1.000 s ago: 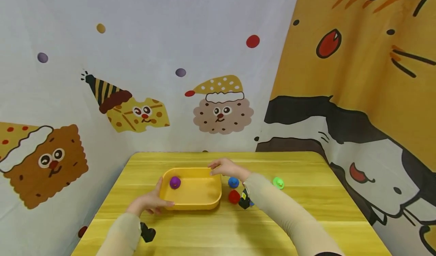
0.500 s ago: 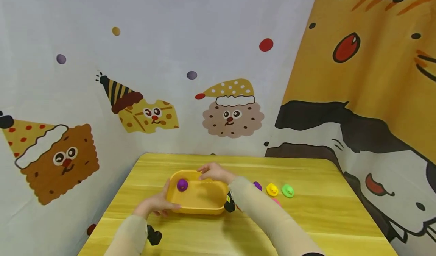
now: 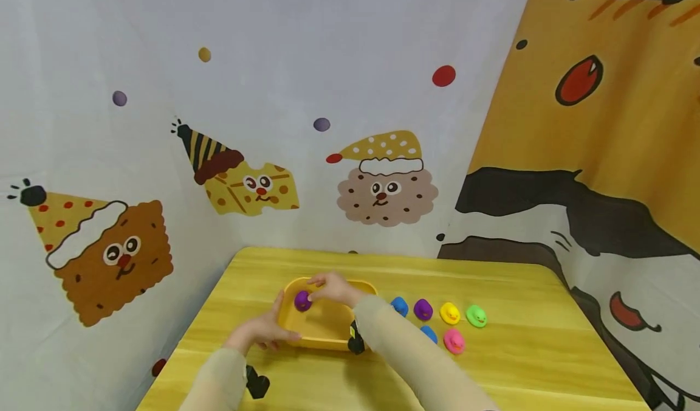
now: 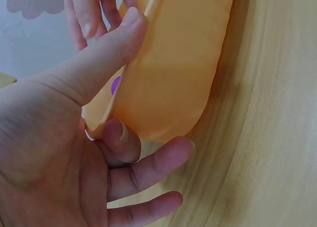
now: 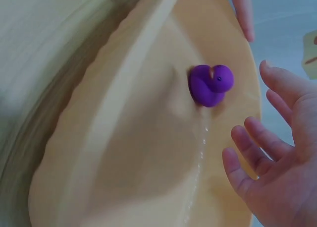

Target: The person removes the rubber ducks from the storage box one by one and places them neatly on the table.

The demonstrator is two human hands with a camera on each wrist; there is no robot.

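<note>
A yellow tray (image 3: 322, 341) stands on the table, and a purple toy duck (image 3: 302, 301) sits inside its left end. My left hand (image 3: 265, 329) holds the tray's near left corner, thumb along the front rim and a finger against the left side. In the left wrist view the other fingers of the left hand (image 4: 109, 152) stick out beside the wall. My right hand (image 3: 332, 289) hovers over the tray, just right of the duck. Its fingers are spread, with nothing in them. The right wrist view shows a gap between these fingers and the purple duck (image 5: 210, 85).
Right of the tray on the wooden table (image 3: 525, 338) are more toy ducks: blue (image 3: 400, 306), purple (image 3: 423, 309), yellow (image 3: 450, 313), green (image 3: 476, 316) and pink (image 3: 454, 341). My right forearm (image 3: 410, 344) partly covers another blue duck (image 3: 429, 334). A printed curtain (image 3: 273, 64) hangs behind.
My right hand has moved left from the tray's far right corner to near the purple duck. The left hand stays at the tray. The head view has shifted, uncovering more ducks on the right.
</note>
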